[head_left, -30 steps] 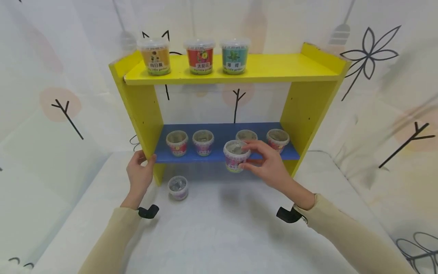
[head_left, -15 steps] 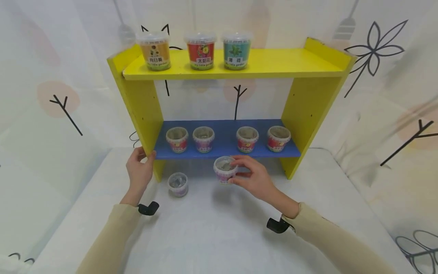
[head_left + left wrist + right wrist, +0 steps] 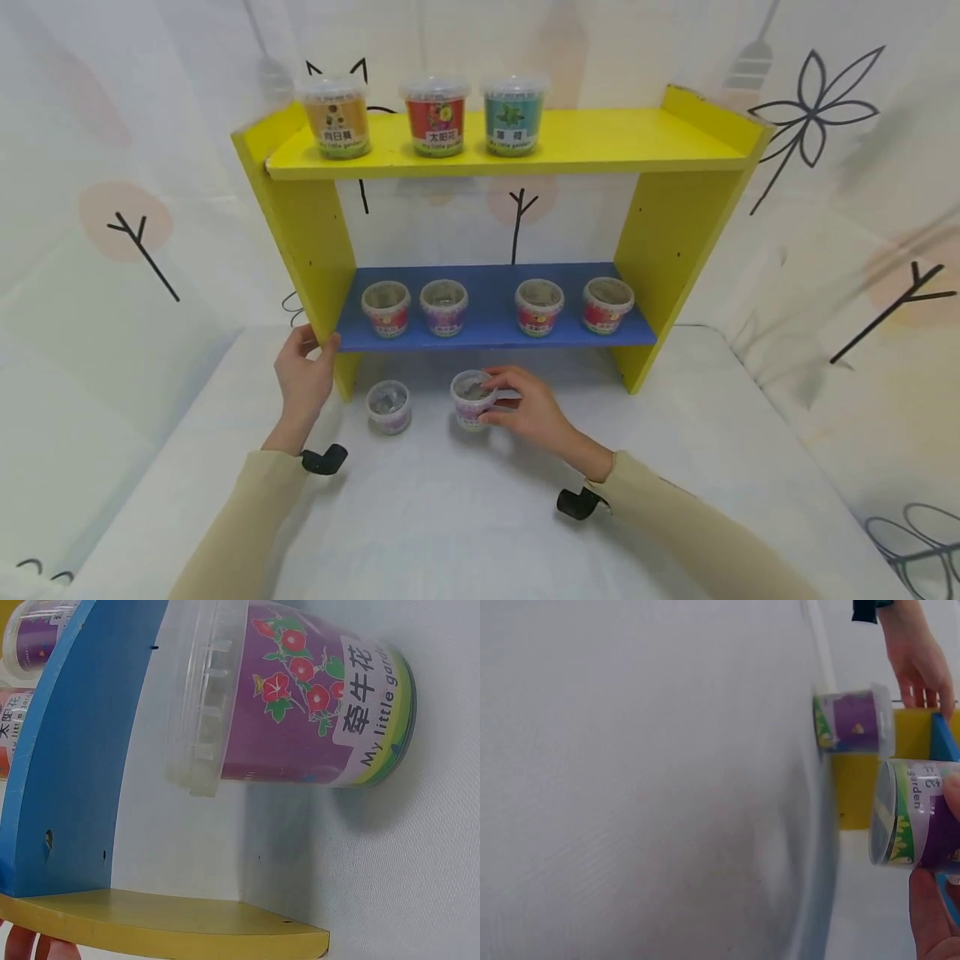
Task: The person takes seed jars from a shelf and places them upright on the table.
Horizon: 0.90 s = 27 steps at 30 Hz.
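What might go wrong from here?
The right hand holds a purple-labelled plastic cup above the white table; if its pinch slips, the cup might drop or tip. Shifted left, it might knock the second purple-labelled cup standing there. The left hand grips the yellow-and-blue shelf unit; a tug might jolt the teal-labelled lidded cup on top.

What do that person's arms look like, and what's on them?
The left sleeve and right sleeve are long and beige. Near each cuff sits a small, black, bent piece: one on the left wrist, one on the right. The left grip and right grip are bare hands, with no gloves. I can't see any cables.
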Tool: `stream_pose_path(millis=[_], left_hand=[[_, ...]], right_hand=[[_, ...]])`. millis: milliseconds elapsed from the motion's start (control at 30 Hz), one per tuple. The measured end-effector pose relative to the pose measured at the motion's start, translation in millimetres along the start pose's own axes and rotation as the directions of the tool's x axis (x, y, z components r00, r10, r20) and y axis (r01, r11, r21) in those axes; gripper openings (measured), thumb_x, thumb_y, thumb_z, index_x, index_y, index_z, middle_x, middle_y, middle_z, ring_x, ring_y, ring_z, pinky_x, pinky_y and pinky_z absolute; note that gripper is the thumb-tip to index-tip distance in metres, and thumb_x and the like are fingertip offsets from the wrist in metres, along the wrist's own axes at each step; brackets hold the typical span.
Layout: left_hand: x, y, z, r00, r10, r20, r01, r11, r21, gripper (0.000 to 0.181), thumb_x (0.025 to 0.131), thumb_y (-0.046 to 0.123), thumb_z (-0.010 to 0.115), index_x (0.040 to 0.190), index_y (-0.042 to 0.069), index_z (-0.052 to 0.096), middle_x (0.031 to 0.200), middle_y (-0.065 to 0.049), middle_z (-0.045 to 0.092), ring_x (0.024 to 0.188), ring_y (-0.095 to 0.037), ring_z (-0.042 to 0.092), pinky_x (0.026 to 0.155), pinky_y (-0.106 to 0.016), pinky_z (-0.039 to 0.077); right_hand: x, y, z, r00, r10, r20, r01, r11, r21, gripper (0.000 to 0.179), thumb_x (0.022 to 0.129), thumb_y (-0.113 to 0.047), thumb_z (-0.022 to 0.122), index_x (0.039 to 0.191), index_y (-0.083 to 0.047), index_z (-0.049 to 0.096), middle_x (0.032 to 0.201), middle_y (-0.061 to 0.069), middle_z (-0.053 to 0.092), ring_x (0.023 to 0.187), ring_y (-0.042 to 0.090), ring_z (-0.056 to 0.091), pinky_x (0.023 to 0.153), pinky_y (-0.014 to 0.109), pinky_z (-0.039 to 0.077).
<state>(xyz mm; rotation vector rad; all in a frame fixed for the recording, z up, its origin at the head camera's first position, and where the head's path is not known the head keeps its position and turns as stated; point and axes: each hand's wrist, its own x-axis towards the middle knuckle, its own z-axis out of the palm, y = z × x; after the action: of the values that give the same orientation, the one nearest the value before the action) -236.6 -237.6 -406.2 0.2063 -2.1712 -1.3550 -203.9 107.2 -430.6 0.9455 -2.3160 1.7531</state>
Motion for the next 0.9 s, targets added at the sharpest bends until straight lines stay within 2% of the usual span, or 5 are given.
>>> stream_pose_path(millis=[133,333,567,700,900], left_hand=[[-1.8,0.0,0.3,1.000,-0.011,0.005,0.011,1.000,-0.003,0.040,0.098,0.029,0.065,0.127,0.003,0.058,0.121,-0.013,0.061,0.122,-0.029,0.056,0.103,-0.048,0.047],[-0.8,-0.8,1.0,1.000,-0.003,-0.007,0.003,1.000,-0.007,0.037,0.097,0.027,0.066,0.126,0.005,0.059,0.120,-0.012,0.061,0.121,-0.028,0.056,0.102,-0.048,0.048],[-0.7,-0.1,-0.2,1.000,-0.014,-0.005,0.014,1.000,-0.004,0.038,0.098,0.029,0.065,0.126,0.004,0.059,0.121,-0.013,0.061,0.122,-0.029,0.056,0.103,-0.048,0.047],[-1.4,0.6,0.0,1.000,-0.018,-0.005,0.018,1.000,-0.010,0.039,0.098,0.029,0.064,0.127,0.004,0.058,0.122,-0.013,0.060,0.122,-0.028,0.056,0.103,-0.048,0.047],[-1.0,-0.1,1.3,1.000,-0.013,-0.006,0.013,1.000,-0.017,0.039,0.098,0.029,0.065,0.127,0.005,0.058,0.122,-0.012,0.061,0.122,-0.028,0.056,0.102,-0.047,0.048]], right_hand=[[1.9,24.0,3.9,1.000,0.031,0.002,-0.031,0.999,0.014,0.041,0.074,0.008,0.082,0.111,0.008,0.064,0.133,0.028,0.055,0.114,0.043,0.060,0.087,0.052,0.056],[7.9,33.1,9.7,0.997,0.066,0.032,-0.066,0.998,-0.001,0.039,0.076,0.000,0.084,0.110,0.002,0.065,0.133,0.022,0.059,0.114,0.035,0.063,0.087,0.036,0.057],[13.6,11.1,20.9,0.997,0.052,0.062,-0.051,0.999,-0.019,0.037,0.075,0.012,0.080,0.108,0.014,0.062,0.130,0.034,0.056,0.116,0.045,0.058,0.088,0.046,0.056],[19.1,39.6,30.4,0.996,0.070,0.058,-0.069,0.998,-0.010,0.039,0.073,0.012,0.081,0.108,0.012,0.064,0.131,0.031,0.056,0.119,0.044,0.057,0.089,0.045,0.056],[21.9,45.8,35.3,0.993,0.091,0.070,-0.090,0.996,-0.006,0.038,0.073,0.007,0.083,0.107,0.004,0.066,0.133,0.024,0.058,0.120,0.038,0.058,0.090,0.037,0.056]])
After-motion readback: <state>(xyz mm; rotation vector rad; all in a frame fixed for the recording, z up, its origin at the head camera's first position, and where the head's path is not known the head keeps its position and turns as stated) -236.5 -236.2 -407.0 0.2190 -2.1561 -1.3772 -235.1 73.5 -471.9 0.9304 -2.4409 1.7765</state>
